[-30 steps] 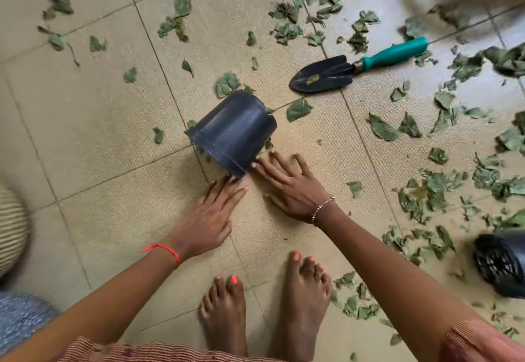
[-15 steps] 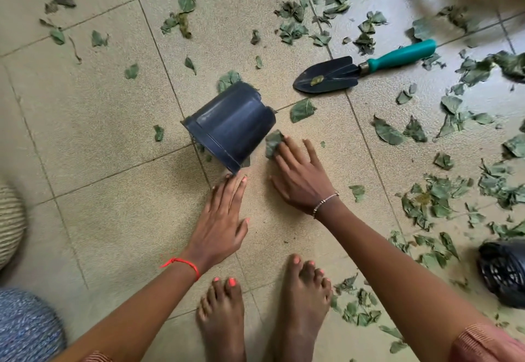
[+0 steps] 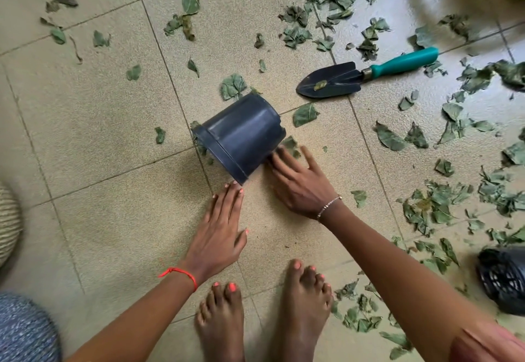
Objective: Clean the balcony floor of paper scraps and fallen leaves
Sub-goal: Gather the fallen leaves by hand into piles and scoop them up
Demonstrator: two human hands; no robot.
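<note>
Head: leaf scrap (image 3: 290,143) at right fingers (image 3: 284,160), beside pot (image 3: 244,134).

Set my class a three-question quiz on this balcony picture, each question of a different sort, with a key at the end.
1. True or false: the black pot stands upright on the floor tiles.
2. What colour is the handle of the trowel? A. red B. teal C. yellow
3. Fill the gap: the red thread is tied round the wrist of the ___ hand.

Key
1. False: the black pot lies on its side.
2. B.
3. Left: the left hand wears it and lies flat on the floor, fingertips at the pot's rim.
</note>
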